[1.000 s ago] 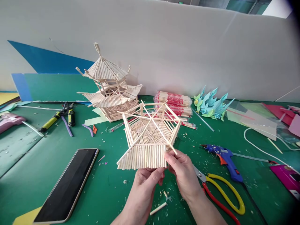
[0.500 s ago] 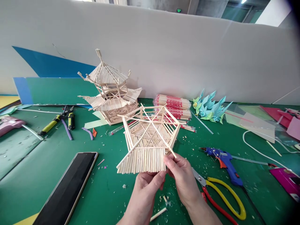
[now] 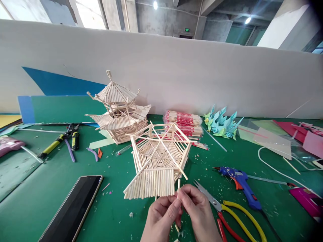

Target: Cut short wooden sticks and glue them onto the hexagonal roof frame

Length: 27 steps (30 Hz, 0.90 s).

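A short wooden stick stands nearly upright between the pinched fingers of my right hand. My left hand is closed too, its thumb and fingertips meeting at the stick's lower end. Just beyond my hands is a six-sided wooden stick frame with crossing beams. Its near side carries a roof panel of sticks laid side by side. The stick is by this panel's right edge, under the free end of a slanting beam. My fingers partly hide the stick's lower end.
Behind stands a stick pagoda, beside bundled sticks and blue-green folded paper. On the right lie scissors and a blue glue gun. A phone, pliers and a pink glue gun are left.
My hands have drawn back from the roof panel's right edge, and a short stick now shows between my fingers. The view has tilted upward a little.
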Tool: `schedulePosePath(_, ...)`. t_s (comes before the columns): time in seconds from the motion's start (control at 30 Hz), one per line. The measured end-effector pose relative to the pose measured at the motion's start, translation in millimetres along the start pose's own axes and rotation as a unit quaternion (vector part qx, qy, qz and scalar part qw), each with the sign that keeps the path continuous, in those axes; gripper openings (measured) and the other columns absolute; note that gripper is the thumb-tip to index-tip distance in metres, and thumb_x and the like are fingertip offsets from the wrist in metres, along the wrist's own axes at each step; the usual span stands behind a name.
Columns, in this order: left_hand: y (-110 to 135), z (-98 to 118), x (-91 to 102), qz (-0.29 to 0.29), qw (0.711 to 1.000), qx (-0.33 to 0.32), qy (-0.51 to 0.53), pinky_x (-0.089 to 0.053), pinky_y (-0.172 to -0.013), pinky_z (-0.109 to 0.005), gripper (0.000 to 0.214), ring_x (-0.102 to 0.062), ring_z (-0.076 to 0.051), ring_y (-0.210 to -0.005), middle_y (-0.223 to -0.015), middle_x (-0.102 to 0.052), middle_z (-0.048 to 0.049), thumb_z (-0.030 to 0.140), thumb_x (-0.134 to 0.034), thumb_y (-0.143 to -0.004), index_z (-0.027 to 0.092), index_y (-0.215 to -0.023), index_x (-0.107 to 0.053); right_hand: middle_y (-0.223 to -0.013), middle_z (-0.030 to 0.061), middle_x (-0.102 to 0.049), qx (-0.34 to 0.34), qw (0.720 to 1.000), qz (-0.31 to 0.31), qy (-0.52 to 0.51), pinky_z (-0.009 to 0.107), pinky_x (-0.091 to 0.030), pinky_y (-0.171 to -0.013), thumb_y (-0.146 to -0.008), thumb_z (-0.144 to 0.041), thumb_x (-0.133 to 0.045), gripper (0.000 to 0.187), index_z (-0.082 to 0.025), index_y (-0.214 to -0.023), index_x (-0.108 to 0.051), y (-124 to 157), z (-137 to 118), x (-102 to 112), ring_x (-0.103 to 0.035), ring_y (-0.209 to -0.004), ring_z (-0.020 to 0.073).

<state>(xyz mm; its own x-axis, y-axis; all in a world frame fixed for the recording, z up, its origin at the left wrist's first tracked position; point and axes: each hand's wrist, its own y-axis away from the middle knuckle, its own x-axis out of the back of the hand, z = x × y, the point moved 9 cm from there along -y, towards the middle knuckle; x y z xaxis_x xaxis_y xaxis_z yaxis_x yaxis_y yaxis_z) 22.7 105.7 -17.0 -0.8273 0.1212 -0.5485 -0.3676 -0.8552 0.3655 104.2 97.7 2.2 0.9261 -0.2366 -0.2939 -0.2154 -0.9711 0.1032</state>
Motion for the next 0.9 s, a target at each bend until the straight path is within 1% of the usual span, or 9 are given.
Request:
schedulePosePath(0.13, 4, -16, -1.2, -0.044, 0.999, 0.024, 0.016, -0.029, -0.043, -0.017, 0.026, -0.043, -0.005, -0.039, -0.043, -0.053, 0.0019, 0.035, -0.074, -0.06, 0.013, -0.051, -0.065, -0.058, -0.0021, -0.05, 0.089, 0.988, 0.042, 0.119, 0.02, -0.042, -0.045, -0.077, -0.03, -0.058, 0.016, -0.019, -0.069, -0.066, 21, -7, 19, -0.05, -0.05, 0.0107)
schedulePosePath(0.27, 14, -31, 2.5, -0.05, 0.996, 0.063, -0.023, -0.029, -0.041, -0.018, 0.027, -0.043, -0.006, -0.038, -0.045, -0.056, -0.0001, 0.036, -0.076, -0.056, 0.012, -0.05, -0.065, -0.061, -0.0012, -0.051, 0.09, 0.985, 0.1, 0.113, 0.021, -0.041, -0.047, -0.074, -0.032, -0.061, 0.014, -0.02, -0.069, -0.065, 38, -7, 39, -0.048, -0.052, 0.0113)
schedulePosePath(0.43, 24, -40, 2.9, -0.062, 0.993, 0.081, -0.066, -0.034, -0.042, -0.019, 0.027, -0.045, -0.007, -0.042, -0.046, -0.057, -0.0004, 0.038, -0.076, -0.055, 0.013, -0.055, -0.069, -0.06, -0.0034, -0.043, 0.026, 0.989, 0.015, 0.144, 0.021, -0.039, -0.044, -0.078, -0.034, -0.056, 0.023, -0.019, -0.061, -0.057, 46, 3, 29, -0.047, -0.048, 0.0101)
schedulePosePath(0.53, 26, -42, 5.1, -0.056, 0.992, 0.084, -0.073, -0.035, -0.042, -0.02, 0.027, -0.046, -0.008, -0.043, -0.046, -0.057, -0.0004, 0.038, -0.076, -0.056, 0.013, -0.054, -0.068, -0.063, -0.0014, -0.048, 0.034, 0.978, 0.019, 0.204, 0.023, -0.042, -0.046, -0.079, -0.035, -0.053, 0.02, -0.019, -0.068, -0.06, 51, -1, 34, -0.052, -0.051, 0.0121)
schedulePosePath(0.63, 26, -42, 8.3, -0.043, 0.992, 0.086, -0.083, -0.034, -0.042, -0.019, 0.026, -0.046, -0.008, -0.041, -0.045, -0.058, -0.0002, 0.038, -0.075, -0.057, 0.013, -0.056, -0.067, -0.07, 0.0026, -0.059, 0.071, 0.939, 0.103, 0.319, 0.023, -0.046, -0.052, -0.079, -0.036, -0.053, 0.019, -0.02, -0.082, -0.062, 58, -18, 69, -0.057, -0.06, 0.0158)
schedulePosePath(0.7, 26, -42, 9.8, -0.036, 0.992, 0.09, -0.087, -0.032, -0.042, -0.019, 0.025, -0.044, -0.007, -0.041, -0.045, -0.058, 0.0, 0.037, -0.075, -0.058, 0.013, -0.059, -0.068, -0.07, 0.0031, -0.061, 0.071, 0.889, 0.159, 0.423, 0.024, -0.048, -0.054, -0.078, -0.038, -0.054, 0.021, -0.021, -0.088, -0.06, 65, -28, 103, -0.058, -0.061, 0.017)
schedulePosePath(0.73, 26, -42, 10.4, -0.032, 0.992, 0.091, -0.087, -0.032, -0.042, -0.019, 0.025, -0.044, -0.007, -0.041, -0.045, -0.057, 0.0001, 0.036, -0.075, -0.059, 0.012, -0.061, -0.069, -0.069, 0.0031, -0.061, 0.075, 0.854, 0.197, 0.475, 0.026, -0.048, -0.056, -0.078, -0.039, -0.052, 0.022, -0.021, -0.088, -0.058, 69, -34, 123, -0.058, -0.06, 0.0172)
schedulePosePath(0.83, 26, -39, 12.4, -0.019, 0.992, 0.093, -0.084, -0.031, -0.043, -0.019, 0.025, -0.043, -0.007, -0.043, -0.046, -0.058, -0.0002, 0.035, -0.075, -0.059, 0.012, -0.067, -0.071, -0.085, 0.0063, -0.063, 0.058, 0.786, 0.226, 0.572, 0.029, -0.05, -0.062, -0.079, -0.04, -0.048, 0.024, -0.022, -0.094, -0.055, 77, -39, 168, -0.06, -0.072, 0.0197)
schedulePosePath(0.9, 25, -36, 13.5, -0.01, 0.993, 0.092, -0.08, -0.031, -0.043, -0.02, 0.024, -0.043, -0.007, -0.043, -0.046, -0.058, -0.0002, 0.035, -0.074, -0.06, 0.012, -0.066, -0.07, -0.088, 0.0071, -0.062, 0.047, 0.769, 0.221, 0.597, 0.03, -0.05, -0.063, -0.08, -0.039, -0.045, 0.024, -0.022, -0.094, -0.053, 80, -36, 186, -0.061, -0.074, 0.0202)
